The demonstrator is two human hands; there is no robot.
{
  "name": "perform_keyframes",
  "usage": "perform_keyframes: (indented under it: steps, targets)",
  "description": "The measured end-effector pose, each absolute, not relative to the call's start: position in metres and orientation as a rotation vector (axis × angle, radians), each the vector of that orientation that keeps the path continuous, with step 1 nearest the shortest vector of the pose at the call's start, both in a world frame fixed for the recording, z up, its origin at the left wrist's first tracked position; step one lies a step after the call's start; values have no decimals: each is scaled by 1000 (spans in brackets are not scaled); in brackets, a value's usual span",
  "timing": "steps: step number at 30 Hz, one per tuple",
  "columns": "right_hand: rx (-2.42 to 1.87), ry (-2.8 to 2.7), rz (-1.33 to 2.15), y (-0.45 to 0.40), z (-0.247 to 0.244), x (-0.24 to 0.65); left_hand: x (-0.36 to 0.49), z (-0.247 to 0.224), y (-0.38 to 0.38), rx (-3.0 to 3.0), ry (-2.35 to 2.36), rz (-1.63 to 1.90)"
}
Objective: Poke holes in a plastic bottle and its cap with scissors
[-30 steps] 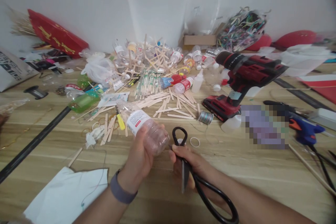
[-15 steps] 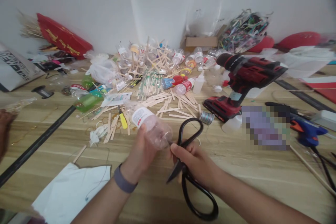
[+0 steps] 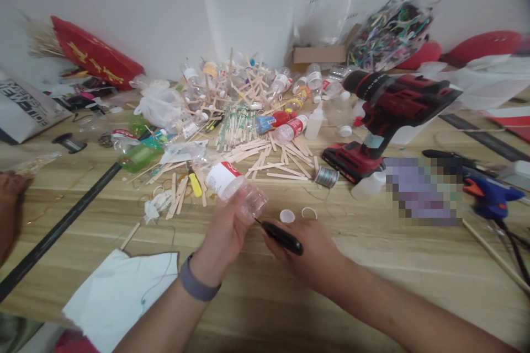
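My left hand (image 3: 227, 231), with a grey band at the wrist, is closed around a clear plastic bottle (image 3: 252, 203) with a white and red label. The bottle lies tilted, its base towards my right hand. My right hand (image 3: 308, 251) grips the black scissors (image 3: 285, 238), which are turned so that mainly one handle shows. A thin dark tip meets the bottle's base; whether it passes through the plastic I cannot tell. The rest of the scissors is hidden by my fingers. Just beyond my right hand lie a small white cap (image 3: 287, 215) and a thin white ring (image 3: 308, 213).
A red and black cordless drill (image 3: 389, 116) stands at right, near a thread spool (image 3: 327, 176) and a blue glue gun (image 3: 491, 196). Wooden sticks (image 3: 285, 168) and several bottles lie ahead. White cloth (image 3: 120, 292) is front left; another person's hand (image 3: 10, 198) rests at far left.
My right hand has turned over, so the scissors' wide loops no longer show. The bottle has rolled in my left hand, bringing red on its label into view. The cap has come into view.
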State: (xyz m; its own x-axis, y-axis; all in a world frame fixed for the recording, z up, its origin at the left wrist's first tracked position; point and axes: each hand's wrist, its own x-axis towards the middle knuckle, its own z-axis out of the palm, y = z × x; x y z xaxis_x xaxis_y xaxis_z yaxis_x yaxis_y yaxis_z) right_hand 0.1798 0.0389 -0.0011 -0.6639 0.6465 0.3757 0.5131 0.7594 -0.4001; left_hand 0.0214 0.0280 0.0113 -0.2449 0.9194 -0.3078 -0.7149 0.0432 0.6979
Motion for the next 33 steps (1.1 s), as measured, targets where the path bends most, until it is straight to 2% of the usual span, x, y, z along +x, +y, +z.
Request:
perform_keyframes:
  steps: [7,11,15,17,20,22,25,27,33]
  targets:
    - [-941,-1689,1872,32,1,165,20,8,27,396,912,1493]
    - [-884,-1181,2317,23,-3,162,20,12,25,431,916,1536]
    - [-818,-913,2478,19,-3,163,18,17,23,482,827,1542]
    - [-824,-1125,2407,23,1,165,16,18,23,491,809,1539]
    - [-944,-1618,2069,34,11,170,13,19,26,443,842,1531]
    - [-1028,-1946,1673,41,16,173,12,21,27,380,852,1523]
    - [-1073,-2462,800,45,17,177,13,24,28,316,845,1510]
    - [-1090,-2635,415,43,15,177,15,24,27,319,858,1519]
    - [-907,-2850,-16,33,16,176,22,21,26,329,967,1527]
